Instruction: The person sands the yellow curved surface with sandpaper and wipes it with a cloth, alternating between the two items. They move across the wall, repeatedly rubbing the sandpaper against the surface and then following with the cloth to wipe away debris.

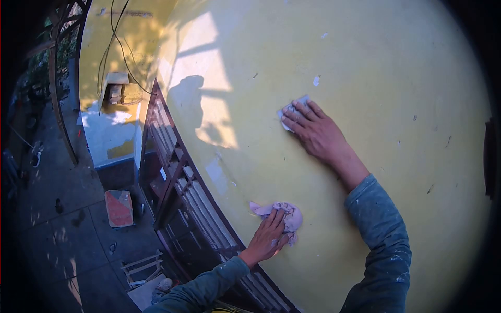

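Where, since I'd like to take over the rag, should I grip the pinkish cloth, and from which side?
Probably by the bunched bulk of the pinkish cloth, pinched from the picture's right: it bulges out past the left hand there, while the fingers cover its middle against the yellow wall.

The yellow wall [365,120] is lit softly and evenly over most of its surface; a bright patch of sunlight, crossed by hard-edged shadows, is cast on its upper left part, where the paint is washed nearly white. The floor [62,235] at the left is left dim, broken by small sunlit flecks; straight lines are bowed by wide-angle distortion, and the corners are darkened to black.
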The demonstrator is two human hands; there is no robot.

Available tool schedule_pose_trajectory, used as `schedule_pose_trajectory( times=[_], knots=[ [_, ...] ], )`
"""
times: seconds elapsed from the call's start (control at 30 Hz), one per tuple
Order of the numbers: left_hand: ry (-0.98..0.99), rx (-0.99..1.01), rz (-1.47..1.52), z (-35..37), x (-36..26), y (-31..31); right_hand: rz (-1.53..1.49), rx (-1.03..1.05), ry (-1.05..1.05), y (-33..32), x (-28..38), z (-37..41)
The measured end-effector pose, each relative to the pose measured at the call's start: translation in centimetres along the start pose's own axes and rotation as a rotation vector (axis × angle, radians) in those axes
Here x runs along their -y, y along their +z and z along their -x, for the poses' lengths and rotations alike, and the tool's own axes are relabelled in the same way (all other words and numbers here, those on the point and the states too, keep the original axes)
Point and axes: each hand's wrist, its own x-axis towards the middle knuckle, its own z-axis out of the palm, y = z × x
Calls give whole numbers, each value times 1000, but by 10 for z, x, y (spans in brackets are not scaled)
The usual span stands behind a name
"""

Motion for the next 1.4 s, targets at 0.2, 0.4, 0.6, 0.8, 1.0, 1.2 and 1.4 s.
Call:
schedule_pose_trajectory(
  times=[0.2, 0.4, 0.6, 0.8, 1.0, 1.2, 1.4],
  knots=[
    [-7, 10, 18, 1, -1, 3, 738, -394, 747, -98, -178, 6],
    [22, -17, 24, 1, -1, -2, -15, 100, -124, 34, 49, 6],
    [34, -27, 43, 0, -1, -1, 399, -225, 366, -63, -105, -12],
    [29, -47, 21, 0, -1, 3, 435, -354, 510, -21, -72, -44],
    [26, -30, -2, -3, 2, 0, -9, 5, -104, 53, 37, -35],
    [7, 11, 10, 0, -1, 0, 687, -445, 687, -64, -156, -38],
    [-9, -1, -17, 1, -2, 3, 152, -173, 162, 50, 30, -53]
  ],
)
